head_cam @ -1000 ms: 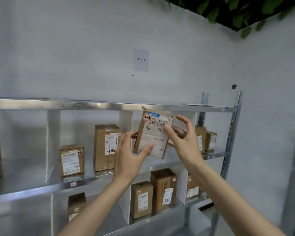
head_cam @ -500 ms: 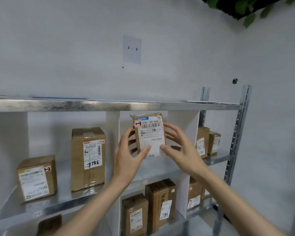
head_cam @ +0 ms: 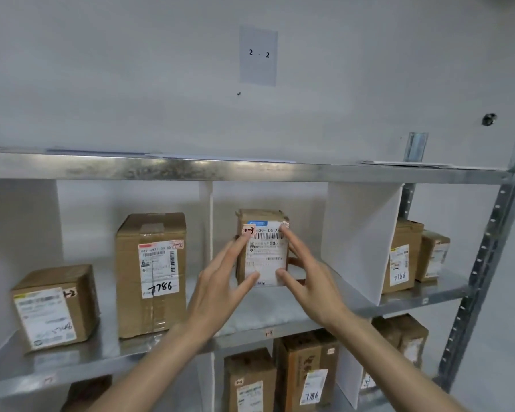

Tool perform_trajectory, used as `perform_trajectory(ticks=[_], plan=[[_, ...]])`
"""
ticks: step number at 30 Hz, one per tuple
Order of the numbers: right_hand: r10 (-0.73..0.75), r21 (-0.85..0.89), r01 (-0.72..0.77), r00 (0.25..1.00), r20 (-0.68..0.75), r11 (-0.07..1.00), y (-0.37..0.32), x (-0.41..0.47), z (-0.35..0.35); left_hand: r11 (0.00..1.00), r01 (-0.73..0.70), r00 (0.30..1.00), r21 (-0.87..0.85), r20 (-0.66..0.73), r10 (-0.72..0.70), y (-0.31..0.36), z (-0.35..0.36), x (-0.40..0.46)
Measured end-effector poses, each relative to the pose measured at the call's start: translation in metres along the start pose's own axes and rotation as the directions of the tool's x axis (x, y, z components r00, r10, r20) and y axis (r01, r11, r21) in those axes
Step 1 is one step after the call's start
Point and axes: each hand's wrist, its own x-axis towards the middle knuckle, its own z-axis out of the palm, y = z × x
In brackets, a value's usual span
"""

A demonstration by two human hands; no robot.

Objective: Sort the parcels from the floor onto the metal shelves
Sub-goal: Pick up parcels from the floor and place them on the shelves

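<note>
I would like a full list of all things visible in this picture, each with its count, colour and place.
held parcel: one, brown with white label, upright in the middle compartment of the middle shelf
other parcels: two brown left of it, two at right, several on the shelf below
metal shelves: silver, against the wall
dividers: white, between compartments
wall sign: one, pale, marked 2 - 2
left hand: fingers straight, touching the parcel
right hand: fingers straight, touching the parcel
</note>
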Motion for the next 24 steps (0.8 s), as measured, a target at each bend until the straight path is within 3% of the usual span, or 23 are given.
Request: perform_trajectory(ticks=[14,24], plan=[[-0.187,-0.141,0.206,0.973,0.137,0.968,0.139,-0.008,0.061,0.937,0.155,0.988,0.313,-0.025,-0.155,-0.058,0.087,-0.049],[-0.186,-0.192,0.209,0.974,0.133,0.959,0.170,-0.029,0.093,0.903,0.199,0.975,0.381,0.014,-0.221,-0.082,0.107,-0.079]])
